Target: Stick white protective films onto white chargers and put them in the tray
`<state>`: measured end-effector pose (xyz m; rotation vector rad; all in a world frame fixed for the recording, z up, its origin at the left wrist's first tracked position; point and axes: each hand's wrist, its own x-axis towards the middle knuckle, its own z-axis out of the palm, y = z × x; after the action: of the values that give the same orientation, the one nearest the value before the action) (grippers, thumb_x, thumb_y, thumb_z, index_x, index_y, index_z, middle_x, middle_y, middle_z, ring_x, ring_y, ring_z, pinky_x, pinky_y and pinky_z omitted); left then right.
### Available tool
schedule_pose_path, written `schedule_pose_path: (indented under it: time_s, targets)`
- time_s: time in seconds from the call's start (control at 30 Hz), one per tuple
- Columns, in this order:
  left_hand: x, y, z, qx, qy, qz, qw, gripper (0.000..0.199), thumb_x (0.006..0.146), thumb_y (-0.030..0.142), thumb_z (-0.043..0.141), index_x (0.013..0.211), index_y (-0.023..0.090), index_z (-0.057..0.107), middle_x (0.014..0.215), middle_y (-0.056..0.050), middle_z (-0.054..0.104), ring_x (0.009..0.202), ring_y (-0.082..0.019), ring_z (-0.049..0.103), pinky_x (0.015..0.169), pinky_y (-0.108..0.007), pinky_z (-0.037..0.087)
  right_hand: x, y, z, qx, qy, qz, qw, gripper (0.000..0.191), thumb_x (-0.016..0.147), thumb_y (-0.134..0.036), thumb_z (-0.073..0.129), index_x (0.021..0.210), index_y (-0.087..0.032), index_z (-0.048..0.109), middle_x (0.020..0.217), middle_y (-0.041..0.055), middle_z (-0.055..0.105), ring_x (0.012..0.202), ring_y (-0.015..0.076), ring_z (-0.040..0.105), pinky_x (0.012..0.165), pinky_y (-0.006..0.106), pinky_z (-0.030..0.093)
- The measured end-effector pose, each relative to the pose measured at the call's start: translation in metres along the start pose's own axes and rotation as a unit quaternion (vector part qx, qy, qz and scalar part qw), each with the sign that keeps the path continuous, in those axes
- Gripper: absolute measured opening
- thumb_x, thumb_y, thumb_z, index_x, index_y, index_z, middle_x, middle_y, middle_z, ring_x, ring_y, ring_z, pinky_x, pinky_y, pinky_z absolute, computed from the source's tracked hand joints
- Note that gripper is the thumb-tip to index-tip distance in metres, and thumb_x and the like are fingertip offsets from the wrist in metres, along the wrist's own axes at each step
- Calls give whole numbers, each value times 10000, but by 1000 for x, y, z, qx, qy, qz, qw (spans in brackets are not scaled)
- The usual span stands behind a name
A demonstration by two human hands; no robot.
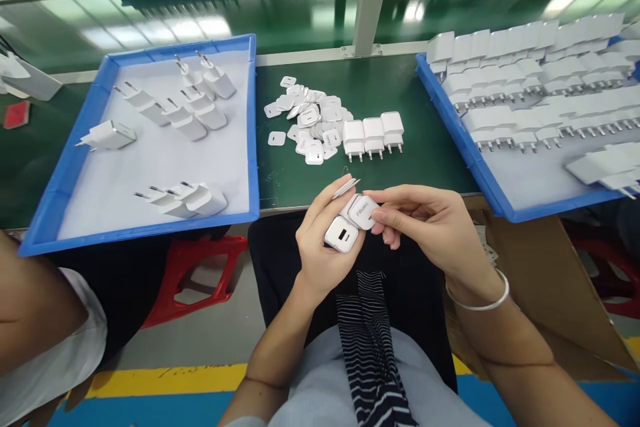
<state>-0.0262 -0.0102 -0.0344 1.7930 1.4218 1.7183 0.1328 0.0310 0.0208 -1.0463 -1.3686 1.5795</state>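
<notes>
Gripping two white chargers (341, 234) side by side, my left hand (320, 247) curls round them just right of the frame's middle. The lower one's end face shows a dark port and a slot. A few thin white covers (346, 188) stick out edge-on between my left fingers; I cannot tell how many. My right hand (425, 220) has thumb and forefinger pinched on a lettered cover (362, 211) at the end of the upper charger, though I cannot tell whether it sits fully flush; the lettering is too small to read. A white bangle (483, 307) circles my right wrist.

Above my hands, on the green table (287, 180), a loose pile of covers (307, 119) lies at centre, with three chargers (373, 135) in a row at its right, prongs toward the bottom of the frame. At left, a blue tray (254, 147) carries scattered chargers (185, 121). At right, another blue tray (555, 207) carries chargers in long rows (520, 80). Lower left, a red stool (183, 257) shows beneath the table, and another person's arm (35, 300) enters at the left edge.
</notes>
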Motion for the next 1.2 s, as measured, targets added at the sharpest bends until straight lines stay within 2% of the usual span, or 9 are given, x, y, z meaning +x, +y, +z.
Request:
schedule_pose_path:
  time_s: [0.37, 0.5, 0.63, 0.83, 1.03, 1.2]
  targets:
    - [1, -2, -2, 9, -12, 18, 1000, 442, 820, 140, 766, 1251, 193, 683, 1337, -124, 691, 1177, -269, 707, 1008, -440, 616, 3, 0, -2, 7, -18, 34, 999, 242, 815, -268, 829, 1025, -187, 739, 631, -10, 727, 463, 102, 626, 436, 196, 565]
    - [1, -2, -2, 3, -17, 24, 1000, 459, 800, 102, 771, 1246, 171, 683, 1339, -142, 685, 1186, -266, 702, 1014, -420, 611, 3, 0, -3, 32, -14, 50, 998, 330, 751, -295, 888, 968, -192, 663, 624, -13, 732, 463, 108, 631, 425, 186, 551]
    - [1, -1, -1, -10, -19, 28, 999, 454, 787, 82, 775, 1230, 135, 689, 1332, -163, 685, 1188, -262, 700, 1016, -388, 606, 3, 1, -5, 28, -26, 61, 997, 319, 753, -316, 887, 929, -188, 654, 626, -10, 726, 474, 109, 633, 433, 189, 552]
    - [2, -1, -1, 12, -27, 34, 999, 433, 817, 118, 756, 1239, 178, 681, 1333, -133, 692, 1180, -266, 706, 995, -412, 618, 5, 1, -9, 33, -46, 71, 996, 337, 756, -304, 885, 945, -188, 630, 617, -17, 719, 470, 102, 624, 431, 176, 541]
    - [4, -3, -2, 9, -36, 50, 998, 444, 809, 92, 754, 1239, 175, 680, 1331, -130, 695, 1185, -257, 702, 1000, -399, 612, 5, 0, -12, 32, -55, 77, 995, 349, 766, -281, 873, 962, -201, 595, 612, -25, 716, 464, 97, 612, 438, 171, 526]
    - [4, 1, -1, -26, -48, 22, 998, 469, 778, 56, 773, 1228, 165, 693, 1329, -132, 697, 1194, -245, 696, 1023, -378, 598, 5, 2, -11, -20, -44, 59, 997, 330, 794, -282, 846, 974, -219, 576, 545, -68, 643, 414, 78, 527, 403, 170, 433]
